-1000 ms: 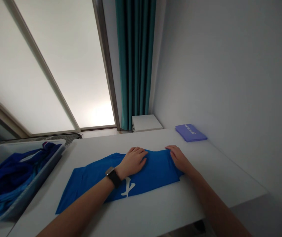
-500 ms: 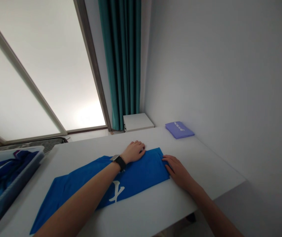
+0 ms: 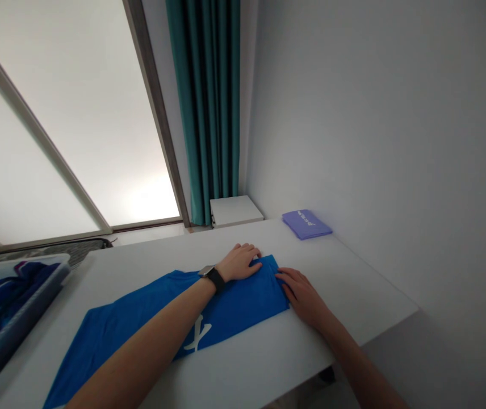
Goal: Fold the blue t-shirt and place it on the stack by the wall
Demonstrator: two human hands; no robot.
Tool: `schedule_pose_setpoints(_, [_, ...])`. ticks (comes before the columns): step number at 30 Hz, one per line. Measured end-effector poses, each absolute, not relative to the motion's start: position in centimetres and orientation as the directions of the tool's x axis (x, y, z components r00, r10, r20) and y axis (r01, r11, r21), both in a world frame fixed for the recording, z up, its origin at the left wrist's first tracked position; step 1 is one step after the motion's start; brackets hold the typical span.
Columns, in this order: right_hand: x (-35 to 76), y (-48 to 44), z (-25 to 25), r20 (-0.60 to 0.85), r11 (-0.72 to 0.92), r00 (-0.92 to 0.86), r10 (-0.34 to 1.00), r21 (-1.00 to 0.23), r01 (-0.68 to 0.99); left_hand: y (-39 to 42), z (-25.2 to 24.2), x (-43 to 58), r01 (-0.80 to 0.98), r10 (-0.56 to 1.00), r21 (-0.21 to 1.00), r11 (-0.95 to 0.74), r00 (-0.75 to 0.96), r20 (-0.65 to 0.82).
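A blue T-shirt [image 3: 234,304] lies flat on the white table [image 3: 345,284], folded at its right end, with a white printed character on it. My left hand [image 3: 238,263], wearing a black wristwatch, rests palm down on the shirt's far edge. My right hand [image 3: 302,298] lies against the shirt's right end, its fingers on the fold. Neither hand appears to grip the cloth. My left forearm hides part of the shirt and its print.
A grey plastic bin [image 3: 21,318] holding blue garments stands at the table's left. A folded lavender cloth [image 3: 306,224] lies at the far right corner against the wall. A white box [image 3: 237,211] stands beyond the table, beside a teal curtain [image 3: 204,102].
My left hand has slid right along the shirt's far edge, closer to my right hand. My right hand has moved from the far edge to the shirt's right end. The view has shifted.
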State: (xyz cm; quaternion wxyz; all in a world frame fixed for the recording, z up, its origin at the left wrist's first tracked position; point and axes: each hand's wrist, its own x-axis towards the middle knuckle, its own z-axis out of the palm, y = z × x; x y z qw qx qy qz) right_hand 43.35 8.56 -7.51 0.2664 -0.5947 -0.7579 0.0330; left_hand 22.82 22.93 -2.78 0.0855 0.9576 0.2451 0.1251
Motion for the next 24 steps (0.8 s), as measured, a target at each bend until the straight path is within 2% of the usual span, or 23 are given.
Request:
schedule_pose_setpoints(7, [43.2,8.5,-7.1,0.364,0.271,-0.108,0.925,-0.431,0.861,22.6,-3.0,25.1,0.424,0.462,0.230,-0.876,0.874,0.149])
schedule_pose_setpoints(13, [43.2,7.5,-6.6,0.417,0.344,-0.130,0.900,-0.493,0.799,22.8,-2.8,25.1,0.433,0.486,0.311,-0.846,0.866,0.118])
schedule_pose_setpoints(24, [43.0,6.2,-5.7,0.394,0.355,-0.155,0.906,-0.508,0.784,23.2,-2.7,24.2,0.429,0.495,0.351,-0.832,0.860,0.122])
